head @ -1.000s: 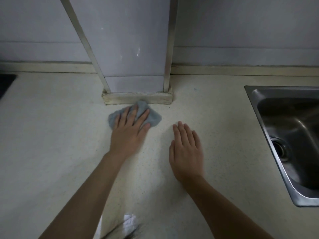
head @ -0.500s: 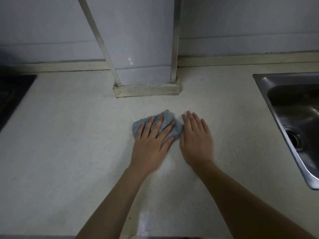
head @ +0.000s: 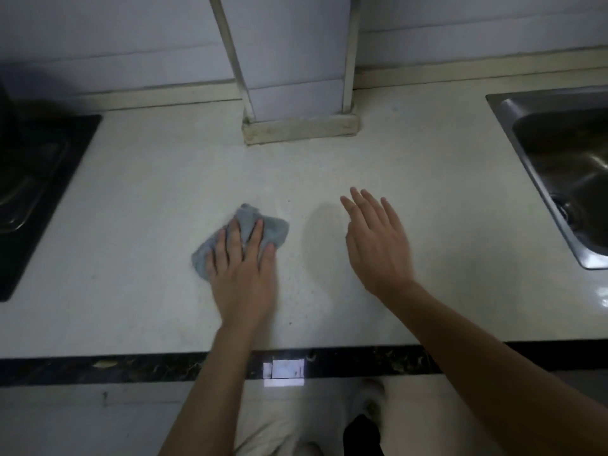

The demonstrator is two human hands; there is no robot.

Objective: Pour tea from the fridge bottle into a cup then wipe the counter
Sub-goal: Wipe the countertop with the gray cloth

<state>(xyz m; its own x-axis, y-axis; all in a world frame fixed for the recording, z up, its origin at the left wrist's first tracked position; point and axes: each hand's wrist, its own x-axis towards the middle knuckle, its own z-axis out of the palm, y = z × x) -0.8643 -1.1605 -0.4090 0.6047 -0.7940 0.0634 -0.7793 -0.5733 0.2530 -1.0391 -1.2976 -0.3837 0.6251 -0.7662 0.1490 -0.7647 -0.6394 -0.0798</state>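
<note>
A crumpled grey-blue cloth [head: 274,230] lies on the pale speckled counter [head: 148,199], a little left of centre. My left hand [head: 241,274] presses flat on it with straight, spread fingers. My right hand [head: 376,243] is to the right of the cloth, apart from it, fingers straight and lifted slightly above the counter, casting a shadow. No bottle or cup is in view.
A steel sink [head: 566,166] is set into the counter at the right. A black stove top [head: 36,195] sits at the left edge. A tiled pillar base [head: 301,128] stands at the back wall. The counter's dark front edge [head: 131,368] runs below my arms.
My left hand has dragged the cloth from the pillar base back toward the front edge. My right hand, flat beside the cloth half a second ago, has lifted and moved away to the right.
</note>
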